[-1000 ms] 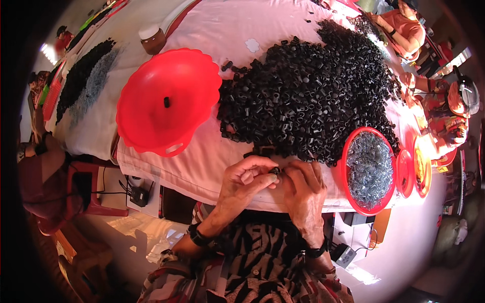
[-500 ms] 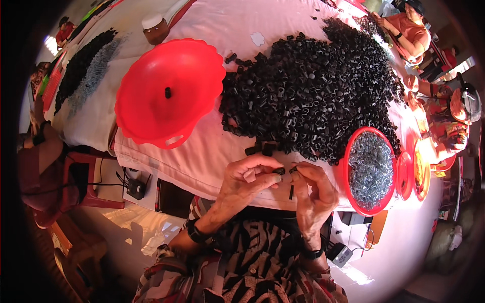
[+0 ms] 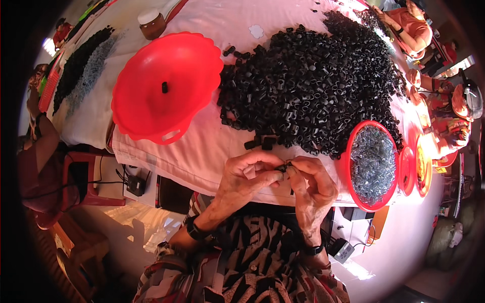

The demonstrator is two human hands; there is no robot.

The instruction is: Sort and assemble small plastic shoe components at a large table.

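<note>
Centrally, over the pink cloth [image 3: 202, 151], a small black part [image 3: 281, 168] sits pinched between thumb and finger of the left hand [image 3: 246, 177]; the right hand [image 3: 313, 186], fingertips closed, grips a dark bit [image 3: 289, 164] beside it. Beyond lies a black heap [image 3: 313, 91].

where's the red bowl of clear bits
In the head view, the red bowl sits right of the right hand, beside the black pile.

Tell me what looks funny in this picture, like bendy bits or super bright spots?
Head view: the wide lens bends the pink tablecloth along its front and leaves black corners; head view: glare whitens the floor at lower right; head view: the small black parts between the left hand and right hand are too tiny to make out.
</note>
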